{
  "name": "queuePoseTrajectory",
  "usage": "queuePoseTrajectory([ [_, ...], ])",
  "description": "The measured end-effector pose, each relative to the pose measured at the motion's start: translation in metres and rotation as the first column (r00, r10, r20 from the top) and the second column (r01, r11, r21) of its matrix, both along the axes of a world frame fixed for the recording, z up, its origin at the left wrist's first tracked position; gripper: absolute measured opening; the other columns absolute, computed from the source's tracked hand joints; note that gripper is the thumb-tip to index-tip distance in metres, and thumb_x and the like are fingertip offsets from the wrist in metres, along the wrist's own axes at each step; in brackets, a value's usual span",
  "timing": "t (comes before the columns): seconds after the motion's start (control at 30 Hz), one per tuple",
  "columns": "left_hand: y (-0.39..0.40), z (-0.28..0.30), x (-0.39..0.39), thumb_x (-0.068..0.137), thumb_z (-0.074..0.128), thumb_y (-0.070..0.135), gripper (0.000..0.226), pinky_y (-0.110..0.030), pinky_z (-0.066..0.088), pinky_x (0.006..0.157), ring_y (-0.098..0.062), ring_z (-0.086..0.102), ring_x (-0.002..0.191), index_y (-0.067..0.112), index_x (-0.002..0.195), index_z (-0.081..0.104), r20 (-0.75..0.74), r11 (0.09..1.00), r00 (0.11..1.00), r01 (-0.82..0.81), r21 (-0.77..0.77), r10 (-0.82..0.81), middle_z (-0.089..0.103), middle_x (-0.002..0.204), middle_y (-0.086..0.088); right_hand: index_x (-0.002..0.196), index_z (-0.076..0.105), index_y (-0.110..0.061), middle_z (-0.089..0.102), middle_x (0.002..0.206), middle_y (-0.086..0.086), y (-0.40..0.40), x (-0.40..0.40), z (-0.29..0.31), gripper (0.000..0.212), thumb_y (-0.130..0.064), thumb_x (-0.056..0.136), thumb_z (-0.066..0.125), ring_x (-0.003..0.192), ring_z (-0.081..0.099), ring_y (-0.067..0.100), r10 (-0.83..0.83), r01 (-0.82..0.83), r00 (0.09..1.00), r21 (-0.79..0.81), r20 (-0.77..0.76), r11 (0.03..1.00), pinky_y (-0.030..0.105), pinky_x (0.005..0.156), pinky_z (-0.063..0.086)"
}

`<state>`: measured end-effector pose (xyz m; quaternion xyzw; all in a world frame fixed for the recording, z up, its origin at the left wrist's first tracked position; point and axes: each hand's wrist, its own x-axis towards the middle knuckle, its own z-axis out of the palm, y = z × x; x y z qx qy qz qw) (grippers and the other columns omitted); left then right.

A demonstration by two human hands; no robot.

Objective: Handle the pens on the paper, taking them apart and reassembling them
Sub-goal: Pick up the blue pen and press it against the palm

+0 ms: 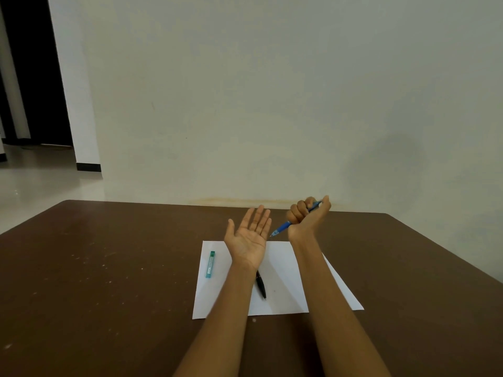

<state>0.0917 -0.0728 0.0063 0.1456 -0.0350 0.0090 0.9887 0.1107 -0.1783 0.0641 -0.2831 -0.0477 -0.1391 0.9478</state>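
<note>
A white sheet of paper (283, 303) lies on the brown table. My right hand (309, 216) is raised above its far edge, fist closed around a blue pen (283, 228) whose tip points down and left. My left hand (250, 235) is held palm up beside it, fingers spread, holding nothing. A black pen (261, 285) rests on the paper, partly hidden under my left forearm. A small teal case (210, 263) lies along the paper's left side.
The brown table (109, 268) stretches wide to the left and right, its far edge against a pale wall (272, 104). A dark doorway (32, 77) opens at the far left.
</note>
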Motion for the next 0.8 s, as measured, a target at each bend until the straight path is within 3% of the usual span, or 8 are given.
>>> queuePoseTrajectory([
  [0.17,0.002,0.001,0.0,0.096,0.028,0.048,0.06,-0.043,0.041,0.101,-0.036,0.052,0.121,0.002,0.127,0.049,0.006,1.0,1.0,-0.007,0.028,0.007,0.057,0.127,-0.022,0.059,0.034,-0.015,0.029,0.038,-0.007,-0.005,-0.002,0.009,0.049,-0.044,0.098,0.028,0.029,0.022,0.005,0.056,-0.055,0.997,-0.026,0.05,0.998,0.015,0.031,0.017],
  [0.3,0.003,0.003,0.001,0.096,0.027,0.048,0.06,-0.042,0.042,0.099,-0.036,0.053,0.119,0.001,0.126,0.05,0.007,0.997,1.0,-0.019,0.08,0.018,0.059,0.124,-0.021,0.073,0.045,-0.013,0.036,0.055,-0.002,-0.012,-0.003,0.017,0.027,-0.02,0.094,0.031,0.041,0.029,0.009,0.132,-0.158,0.981,-0.19,-0.142,0.969,0.018,0.035,0.027],
  [0.43,-0.003,0.014,0.002,0.097,0.029,0.044,0.057,-0.04,0.044,0.099,-0.034,0.057,0.112,0.001,0.129,0.048,-0.007,0.962,1.0,0.012,0.274,-0.01,0.057,0.126,-0.022,0.092,0.056,0.003,0.042,0.072,0.008,-0.03,-0.001,0.018,0.02,-0.008,0.1,0.041,0.061,0.045,0.018,0.153,-0.28,0.942,-0.446,-0.299,0.85,0.026,0.049,0.054],
  [0.5,-0.012,0.019,0.0,0.098,0.031,0.041,0.053,-0.039,0.046,0.094,-0.033,0.058,0.109,0.001,0.127,0.051,-0.027,0.904,0.999,0.054,0.424,-0.047,0.056,0.128,-0.021,0.098,0.057,0.003,0.045,0.071,0.009,-0.041,-0.002,0.015,0.011,-0.004,0.097,0.049,0.063,0.048,0.018,0.107,-0.321,0.924,-0.594,-0.367,0.738,0.029,0.059,0.055],
  [0.63,-0.036,0.026,-0.005,0.098,0.036,0.037,0.045,-0.041,0.046,0.095,-0.033,0.057,0.113,0.004,0.126,0.051,-0.108,0.729,0.99,0.144,0.669,-0.096,0.059,0.125,-0.019,0.079,0.064,-0.002,0.059,0.072,0.007,-0.06,-0.002,0.005,0.016,-0.012,0.092,0.061,0.064,0.055,0.015,-0.127,-0.313,0.903,-0.83,-0.411,0.462,0.025,0.061,0.05],
  [0.8,-0.054,0.029,-0.007,0.099,0.033,0.026,0.039,-0.04,0.046,0.089,-0.035,0.055,0.114,0.003,0.129,0.046,-0.213,0.475,0.974,0.222,0.851,-0.073,0.057,0.127,-0.018,0.101,0.066,0.006,0.065,0.087,0.014,-0.073,0.002,-0.015,0.019,-0.007,0.089,0.064,0.074,0.062,0.017,-0.259,-0.351,0.862,-0.881,-0.436,0.317,0.022,0.065,0.055],
])
